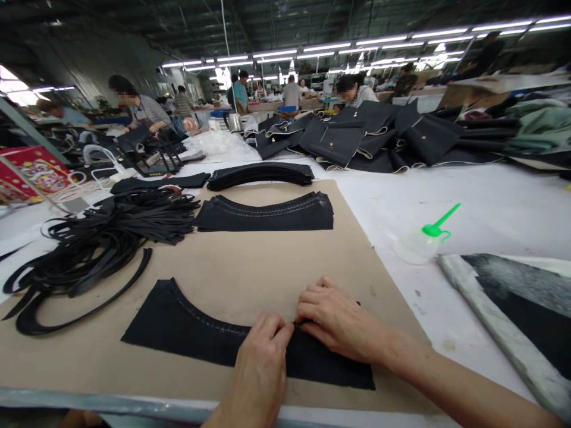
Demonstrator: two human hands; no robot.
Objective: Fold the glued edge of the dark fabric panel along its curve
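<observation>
From my end I see both hands working close together at the concave upper edge of a black, arc-cut flat piece with pale marks along its curve point(191, 333). My left hand point(263, 356) has its fingers curled and bunched, thumb and forefinger drawn together on that edge; the back of the hand hides how much material is between them. My right hand point(332, 315) pinches the same edge between thumb and forefinger, its other fingers folded in, with only a narrow gap between the two hands.

The piece lies on a large tan sheet point(223, 255), its left end in plain view and its right end partly under my right hand and wrist. Its straight lower edge runs near the sheet's front border. Beyond the curve, a broad band of tan surface separates it from a stack of black curved pieces with pale stitch-like lines point(276, 220). To the left, a tangled bundle of thin black strips point(129, 217) overlaps the sheet and limits sideways room. To the right, past the sheet's slanting edge, a translucent bottle with a green spout point(417, 246) sits on the white tabletop point(379, 196).
</observation>
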